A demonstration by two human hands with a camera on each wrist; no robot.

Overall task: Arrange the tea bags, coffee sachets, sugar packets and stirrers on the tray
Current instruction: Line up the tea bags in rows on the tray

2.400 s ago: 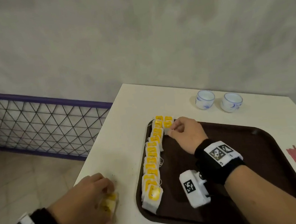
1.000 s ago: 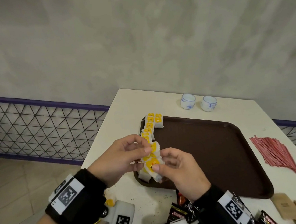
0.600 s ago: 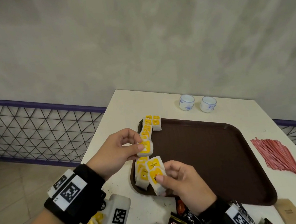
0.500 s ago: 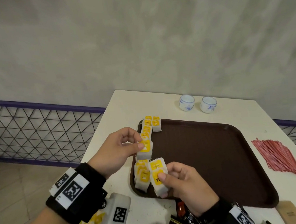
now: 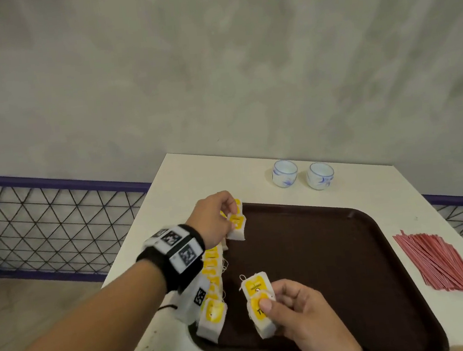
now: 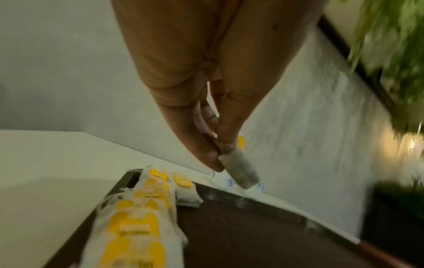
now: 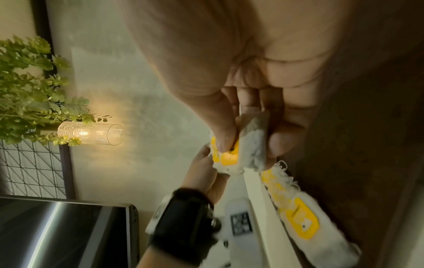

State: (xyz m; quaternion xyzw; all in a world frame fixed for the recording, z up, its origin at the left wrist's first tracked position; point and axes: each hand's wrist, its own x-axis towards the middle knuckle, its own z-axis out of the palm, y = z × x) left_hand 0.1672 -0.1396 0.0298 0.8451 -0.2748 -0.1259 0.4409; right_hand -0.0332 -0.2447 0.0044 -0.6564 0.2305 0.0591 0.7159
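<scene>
Nearest, the right hand (image 5: 301, 308) has stayed low over the tray's (image 5: 334, 264) front-left part, thumb and fingers clamped on a few tea bags (image 5: 259, 304) as half a second ago. The left hand (image 5: 215, 220) has left it and reached to the far-left corner, its grip pinched on one tea bag (image 5: 236, 227) beside the row (image 5: 211, 266) along the left rim. So a second column is starting; the stirrers (image 5: 439, 259) lie untouched on the bench (image 5: 185, 186).

Left hand (image 5: 213, 216) gone from near the right hand (image 5: 298, 308) to the row's far end, tea bag (image 5: 236, 227) pinched in its fingers (image 5: 229, 204), right hand's tea bags (image 5: 259, 305) now over the tray (image 5: 346, 249)
</scene>
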